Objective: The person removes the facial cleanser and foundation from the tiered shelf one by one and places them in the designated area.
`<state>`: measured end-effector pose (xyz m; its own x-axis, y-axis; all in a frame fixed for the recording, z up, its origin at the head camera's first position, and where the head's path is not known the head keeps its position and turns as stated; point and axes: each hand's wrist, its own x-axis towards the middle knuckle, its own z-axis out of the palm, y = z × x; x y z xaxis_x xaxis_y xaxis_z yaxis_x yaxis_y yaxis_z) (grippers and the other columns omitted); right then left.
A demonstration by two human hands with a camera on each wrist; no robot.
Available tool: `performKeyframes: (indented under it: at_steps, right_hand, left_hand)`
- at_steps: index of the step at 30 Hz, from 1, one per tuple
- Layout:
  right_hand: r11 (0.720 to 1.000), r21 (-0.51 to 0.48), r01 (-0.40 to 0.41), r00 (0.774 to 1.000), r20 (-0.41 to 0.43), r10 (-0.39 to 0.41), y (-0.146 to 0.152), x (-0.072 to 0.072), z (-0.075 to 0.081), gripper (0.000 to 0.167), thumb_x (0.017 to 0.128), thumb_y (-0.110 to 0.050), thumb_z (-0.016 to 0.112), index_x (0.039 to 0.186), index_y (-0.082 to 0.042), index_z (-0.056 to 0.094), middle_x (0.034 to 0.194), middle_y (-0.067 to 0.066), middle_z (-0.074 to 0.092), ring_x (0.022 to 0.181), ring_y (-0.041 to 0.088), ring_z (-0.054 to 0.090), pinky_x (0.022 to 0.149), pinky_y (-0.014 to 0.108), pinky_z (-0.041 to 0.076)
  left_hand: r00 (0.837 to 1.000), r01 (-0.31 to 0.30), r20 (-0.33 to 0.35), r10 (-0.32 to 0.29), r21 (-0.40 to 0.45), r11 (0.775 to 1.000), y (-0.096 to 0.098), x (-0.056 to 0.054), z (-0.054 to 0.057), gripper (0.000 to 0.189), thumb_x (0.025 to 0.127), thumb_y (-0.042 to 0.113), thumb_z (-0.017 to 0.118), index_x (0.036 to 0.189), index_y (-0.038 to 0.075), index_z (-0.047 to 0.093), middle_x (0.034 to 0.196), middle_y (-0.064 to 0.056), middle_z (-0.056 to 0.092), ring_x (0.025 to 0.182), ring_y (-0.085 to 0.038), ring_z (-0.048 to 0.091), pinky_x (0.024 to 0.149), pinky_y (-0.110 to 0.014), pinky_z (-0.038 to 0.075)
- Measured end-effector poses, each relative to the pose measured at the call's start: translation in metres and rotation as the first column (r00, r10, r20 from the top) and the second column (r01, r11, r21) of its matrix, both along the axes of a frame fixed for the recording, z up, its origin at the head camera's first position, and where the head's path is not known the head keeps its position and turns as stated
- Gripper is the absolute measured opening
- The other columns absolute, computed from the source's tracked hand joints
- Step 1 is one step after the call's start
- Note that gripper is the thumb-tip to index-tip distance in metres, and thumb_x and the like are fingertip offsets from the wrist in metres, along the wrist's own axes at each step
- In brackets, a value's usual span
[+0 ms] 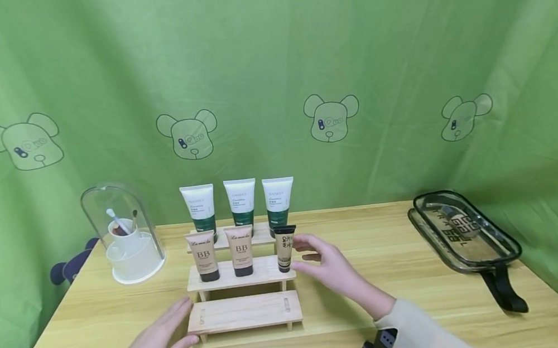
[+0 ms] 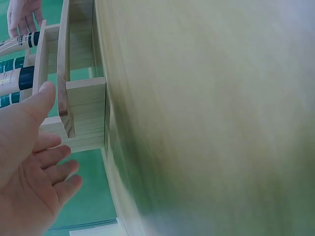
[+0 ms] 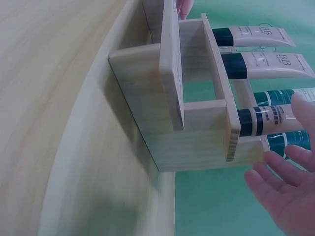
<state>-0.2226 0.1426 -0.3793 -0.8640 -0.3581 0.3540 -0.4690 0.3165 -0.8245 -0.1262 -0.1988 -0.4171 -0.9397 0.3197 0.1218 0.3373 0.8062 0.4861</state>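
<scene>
A three-tier wooden rack (image 1: 244, 313) stands on the table. Its middle tier bears two beige BB cream tubes (image 1: 241, 251) and, at the right end, a small tube with a black top (image 1: 284, 250). Three white-and-green tubes (image 1: 198, 207) stand upright on the top tier; the lowest tier is bare. My right hand (image 1: 330, 267) is beside the small tube, fingers apart and thumb close to it; contact is hard to tell. At the rack's lower left end is my left hand (image 1: 151, 346), fingers extended and holding nothing; whether it touches the wood I cannot tell.
At the back left stands a white brush holder (image 1: 135, 260) with a clear domed cover and several brushes. A transparent black-edged pouch (image 1: 466, 231) with a black strap lies at the right. Behind the table hangs a green curtain (image 1: 258, 58) with bear prints.
</scene>
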Motion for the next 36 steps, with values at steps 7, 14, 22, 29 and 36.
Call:
performKeyframes:
  at_steps: [7,14,22,29,36]
  right_hand:
    - [0.998,-0.059,0.011,1.0,0.027,-0.01,-0.005,-0.001,0.0,0.043,0.078,-0.002,0.071,0.118,0.003,0.055,0.107,0.014,0.061,0.101,0.031,0.057,0.086,0.042,0.05]
    - [0.998,-0.06,0.017,0.998,0.057,-0.014,-0.009,-0.003,0.001,0.037,0.079,-0.002,0.069,0.115,0.003,0.057,0.103,0.013,0.063,0.096,0.027,0.059,0.083,0.034,0.052]
    - [0.998,-0.031,0.063,0.996,0.072,-0.061,-0.013,-0.001,0.005,0.029,0.081,-0.004,0.069,0.107,0.003,0.06,0.098,0.011,0.064,0.092,0.025,0.06,0.08,0.033,0.053]
    - [0.997,-0.023,0.075,0.994,0.078,-0.073,-0.014,-0.001,0.004,0.024,0.081,-0.003,0.068,0.103,0.003,0.061,0.095,0.01,0.064,0.088,0.023,0.061,0.077,0.027,0.054]
    - [0.996,-0.011,0.093,0.993,0.068,-0.092,-0.014,-0.002,0.003,0.021,0.08,-0.003,0.068,0.1,0.002,0.062,0.092,0.009,0.064,0.084,0.021,0.061,0.076,0.025,0.053]
  left_hand:
    - [0.998,0.056,-0.023,-0.056,-0.02,0.998,0.001,-0.001,0.0,0.06,0.091,0.042,0.053,0.132,-0.001,0.047,0.137,-0.02,0.04,0.123,-0.037,0.041,0.099,-0.053,0.034]
    - [0.997,0.072,-0.017,-0.073,-0.043,0.996,0.0,-0.002,-0.001,0.05,0.092,0.029,0.055,0.131,-0.001,0.049,0.137,-0.02,0.041,0.122,-0.035,0.042,0.098,-0.052,0.036]
    - [0.996,0.073,-0.043,-0.075,-0.06,0.996,0.002,-0.001,0.0,0.047,0.091,0.025,0.057,0.129,-0.002,0.05,0.136,-0.019,0.043,0.121,-0.034,0.044,0.098,-0.05,0.037]
    - [0.998,0.066,-0.016,-0.067,-0.065,0.996,0.001,-0.002,0.0,0.046,0.091,0.024,0.057,0.129,-0.002,0.051,0.135,-0.019,0.044,0.12,-0.034,0.044,0.097,-0.051,0.038]
    - [0.997,0.065,-0.024,-0.067,-0.065,0.996,0.002,-0.002,0.0,0.046,0.091,0.023,0.058,0.129,-0.002,0.051,0.135,-0.018,0.045,0.12,-0.034,0.045,0.097,-0.05,0.039]
